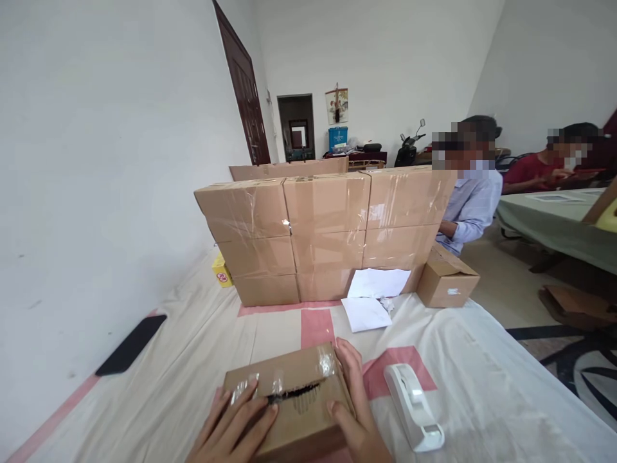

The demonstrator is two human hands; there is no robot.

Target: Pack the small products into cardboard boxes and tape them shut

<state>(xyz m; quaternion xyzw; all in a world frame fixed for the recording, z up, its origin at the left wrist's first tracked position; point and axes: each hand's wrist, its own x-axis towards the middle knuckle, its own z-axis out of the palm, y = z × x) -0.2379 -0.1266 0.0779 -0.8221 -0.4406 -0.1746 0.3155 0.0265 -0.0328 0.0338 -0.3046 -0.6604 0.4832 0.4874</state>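
Note:
A small cardboard box point(303, 411) lies on the cloth right in front of me, with strips of clear tape across its top and a ragged dark slit along the seam. My left hand point(236, 424) grips its left part, fingers over the top and the tips by the slit's left end. At the right side my right hand point(354, 405) grips the box, thumb on top and fingers around the far corner. To the right rests a long white plastic tool point(413, 408), which looks like a tape dispenser.
Stacked taped cartons point(328, 238) form a wall across the table. White papers point(371, 302) lean there, beside another box point(448, 276). A black phone-like slab point(131, 345) lies left, a yellow box point(222, 270) behind. A person point(475, 199) sits beyond the cartons, another point(535, 173) at the green-covered table point(554, 225).

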